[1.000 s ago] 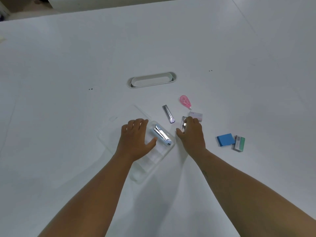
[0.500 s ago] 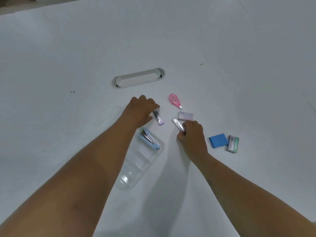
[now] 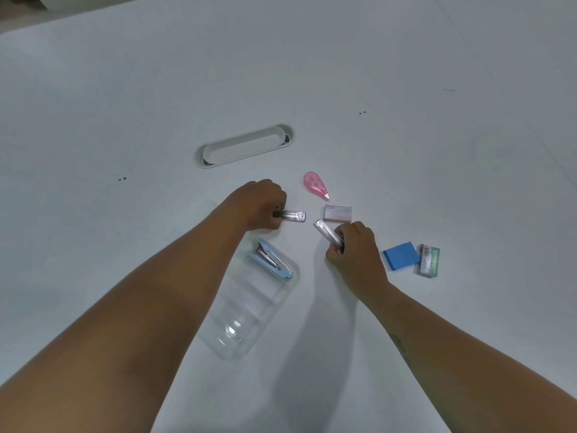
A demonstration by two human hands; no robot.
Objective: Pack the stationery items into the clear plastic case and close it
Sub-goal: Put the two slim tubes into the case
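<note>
The clear plastic case (image 3: pixel 246 320) lies open on the white table, with a light blue stapler (image 3: pixel 271 260) in its far end. My left hand (image 3: pixel 261 204) is closed around a small clear tube with a purple cap (image 3: pixel 293 215), just beyond the case. My right hand (image 3: pixel 354 247) grips a second slim clear tube (image 3: pixel 326 231), tilted up to the left. Loose on the table lie a pink correction tape (image 3: pixel 314 183), a small white box (image 3: pixel 337 212), a blue sticky-note pad (image 3: pixel 401 255) and a clear green box (image 3: pixel 428 260).
A white oval cable slot (image 3: pixel 245 145) is set into the table beyond the items. Both forearms reach in from the near edge, the left one crossing over the case's left side.
My left hand left the case, reached forward and closed on the purple-capped tube. My right hand lifted the other tube off the table. The head camera shifted slightly.
</note>
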